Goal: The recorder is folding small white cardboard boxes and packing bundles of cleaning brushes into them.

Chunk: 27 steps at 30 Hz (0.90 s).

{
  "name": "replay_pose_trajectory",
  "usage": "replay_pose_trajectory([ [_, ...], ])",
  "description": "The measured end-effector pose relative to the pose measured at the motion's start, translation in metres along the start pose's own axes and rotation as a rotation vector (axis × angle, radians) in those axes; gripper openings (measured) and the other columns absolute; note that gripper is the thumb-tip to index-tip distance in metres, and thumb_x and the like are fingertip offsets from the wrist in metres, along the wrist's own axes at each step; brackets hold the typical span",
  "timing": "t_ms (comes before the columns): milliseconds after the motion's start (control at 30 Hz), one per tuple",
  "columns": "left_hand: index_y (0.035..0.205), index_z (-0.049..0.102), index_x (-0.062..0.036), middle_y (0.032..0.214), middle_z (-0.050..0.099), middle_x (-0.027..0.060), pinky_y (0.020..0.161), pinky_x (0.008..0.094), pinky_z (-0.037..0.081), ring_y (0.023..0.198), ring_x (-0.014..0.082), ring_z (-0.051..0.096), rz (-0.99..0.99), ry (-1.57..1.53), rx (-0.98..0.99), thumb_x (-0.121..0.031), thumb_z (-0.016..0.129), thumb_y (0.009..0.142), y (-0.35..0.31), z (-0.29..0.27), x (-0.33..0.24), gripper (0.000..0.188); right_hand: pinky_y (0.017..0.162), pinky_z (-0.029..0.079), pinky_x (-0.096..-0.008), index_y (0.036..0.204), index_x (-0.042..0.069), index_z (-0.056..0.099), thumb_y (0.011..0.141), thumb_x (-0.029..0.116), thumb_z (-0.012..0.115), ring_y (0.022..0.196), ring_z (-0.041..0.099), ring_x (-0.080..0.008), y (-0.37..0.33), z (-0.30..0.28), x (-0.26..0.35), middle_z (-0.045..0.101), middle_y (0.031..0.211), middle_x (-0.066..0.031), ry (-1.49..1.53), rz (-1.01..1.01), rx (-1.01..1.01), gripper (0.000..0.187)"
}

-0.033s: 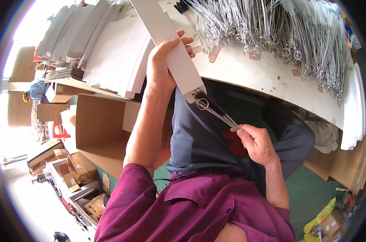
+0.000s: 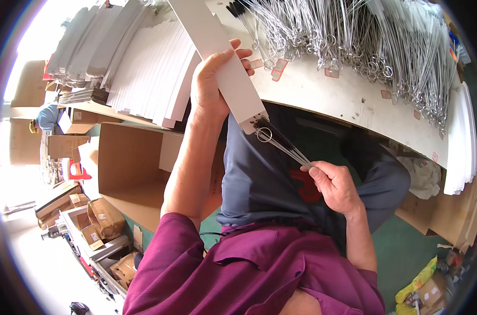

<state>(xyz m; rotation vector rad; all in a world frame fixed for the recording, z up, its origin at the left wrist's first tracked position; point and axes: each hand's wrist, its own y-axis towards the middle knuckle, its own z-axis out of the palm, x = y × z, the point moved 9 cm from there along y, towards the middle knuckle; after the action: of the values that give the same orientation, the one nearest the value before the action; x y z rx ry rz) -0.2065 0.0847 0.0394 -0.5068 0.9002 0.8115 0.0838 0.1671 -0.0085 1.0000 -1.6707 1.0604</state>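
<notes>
Here, left hand (image 2: 212, 84) fingers wrap the white sleeve (image 2: 223, 63); right hand (image 2: 335, 186) fingers pinch wire brushes (image 2: 280, 142), tips entering the sleeve's lower end.

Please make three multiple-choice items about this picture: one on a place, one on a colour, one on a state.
1. Where do the many wire brushes lie?
A. on the white table
B. in the open carton
C. on the floor

2. What colour is the sleeve held by the left hand?
A. brown
B. white
C. green

3. How is the right hand?
A. open and empty
B. flat on the table
C. pinching thin wire brushes

Answers:
1 A, the wire brushes cover the white table.
2 B, the left hand grips a white sleeve.
3 C, the right hand pinches thin wire brushes.
</notes>
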Motion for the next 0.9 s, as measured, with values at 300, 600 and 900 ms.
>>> replay_pose_trajectory([
  [300, 0.125, 0.058, 0.0111, 0.096, 0.063, 0.0206, 0.079, 0.0417, 0.052, 0.082, 0.0265, 0.06, -0.041, -0.07, -0.063, -0.023, 0.064, 0.092, -0.012, -0.001, 0.015, 0.047, 0.054, 0.039, -0.0255, 0.106, -0.002, 0.075, 0.108, 0.024, 0.058, 0.057, 0.045, -0.0062, 0.006, -0.003, -0.023, 0.049, 0.061, 0.0019, 0.121, 0.093, 0.066, 0.031],
  [600, 0.113, 0.058, 0.003, 0.092, 0.065, 0.019, 0.081, 0.0456, 0.054, 0.082, 0.0296, 0.063, -0.144, -0.153, -0.079, -0.027, 0.059, 0.096, -0.036, 0.015, 0.067, 0.034, 0.054, 0.041, -0.0277, 0.115, -0.001, 0.071, 0.11, 0.025, 0.056, 0.057, 0.047, -0.0083, 0.017, -0.005, -0.005, 0.054, 0.064, 0.0007, -0.029, -0.008, -0.054, 0.031],
  [900, 0.116, 0.056, 0.0004, 0.104, 0.069, 0.0226, 0.095, 0.0486, 0.053, 0.098, 0.0344, 0.067, -0.144, -0.024, 0.033, -0.038, 0.052, 0.103, -0.074, 0.053, 0.115, 0.041, 0.087, 0.057, -0.0426, 0.13, -0.003, 0.058, 0.084, 0.04, 0.087, 0.099, 0.074, -0.0345, 0.047, -0.019, 0.025, 0.074, 0.103, -0.023, -0.087, -0.114, -0.191, 0.069],
])
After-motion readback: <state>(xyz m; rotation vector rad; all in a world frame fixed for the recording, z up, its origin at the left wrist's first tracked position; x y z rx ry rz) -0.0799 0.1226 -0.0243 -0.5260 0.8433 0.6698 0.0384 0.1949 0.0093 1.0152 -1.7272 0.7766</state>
